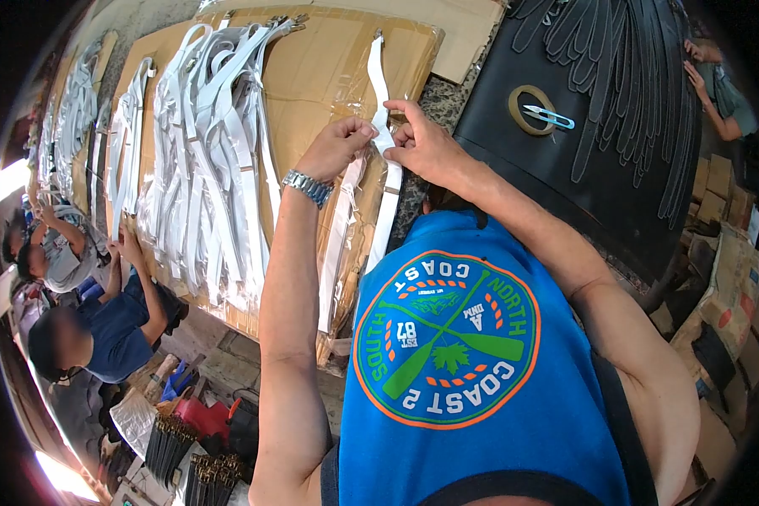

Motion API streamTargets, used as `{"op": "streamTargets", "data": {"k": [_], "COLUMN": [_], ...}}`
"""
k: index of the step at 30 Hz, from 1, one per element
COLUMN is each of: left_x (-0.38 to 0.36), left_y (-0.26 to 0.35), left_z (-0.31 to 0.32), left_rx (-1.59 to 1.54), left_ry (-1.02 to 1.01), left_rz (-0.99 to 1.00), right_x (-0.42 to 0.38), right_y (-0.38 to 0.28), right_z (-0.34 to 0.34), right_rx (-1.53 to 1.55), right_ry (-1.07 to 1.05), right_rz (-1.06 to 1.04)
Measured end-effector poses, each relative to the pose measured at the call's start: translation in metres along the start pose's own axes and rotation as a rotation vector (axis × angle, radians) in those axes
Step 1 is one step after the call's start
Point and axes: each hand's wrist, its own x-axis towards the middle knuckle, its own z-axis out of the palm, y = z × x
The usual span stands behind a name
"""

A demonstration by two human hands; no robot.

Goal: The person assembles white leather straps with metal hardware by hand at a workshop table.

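A white strap (pixel 381 80) with a small metal clip at its far end runs across the cardboard toward my body. My left hand (pixel 339 145), with a metal watch (pixel 309 187) on the wrist, is closed in a pinch at the strap's left edge. My right hand (pixel 426 145) pinches the same strap from the right, its index finger stretched along it. From below my left hand a clear plastic sleeve (pixel 339 244) with white material inside hangs toward the table edge. What exactly lies between the left fingertips is hidden.
White straps (pixel 215 143) in plastic lie piled on the cardboard (pixel 312 80). To the right, a black sheet (pixel 514 105) bears a tape roll (pixel 519 111), thread snips (pixel 550 116) and dark straps (pixel 624 93). Co-workers (pixel 126 329) are at the left; another person (pixel 725 93) is far right.
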Motion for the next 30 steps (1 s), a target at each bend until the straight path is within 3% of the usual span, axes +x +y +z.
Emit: {"op": "streamTargets", "data": {"k": [10,16,19,30], "left_x": [-0.004,0.012,0.013,-0.01], "left_y": [-0.006,-0.016,-0.012,0.013], "left_z": [-0.01,-0.005,-0.014,-0.007], "left_rx": [0.038,-0.108,-0.11,-0.115], "left_ry": [-0.051,0.236,0.055,0.162], "left_rz": [0.065,0.084,-0.018,0.006], "right_x": [-0.003,-0.001,-0.001,0.0], "right_y": [-0.002,0.002,0.003,0.017], "right_z": [0.001,0.003,0.003,0.002], "right_rx": [-0.048,-0.062,-0.046,0.083], "right_ry": [-0.007,-0.012,-0.026,-0.017], "right_rz": [0.008,-0.011,-0.029,-0.097]}}
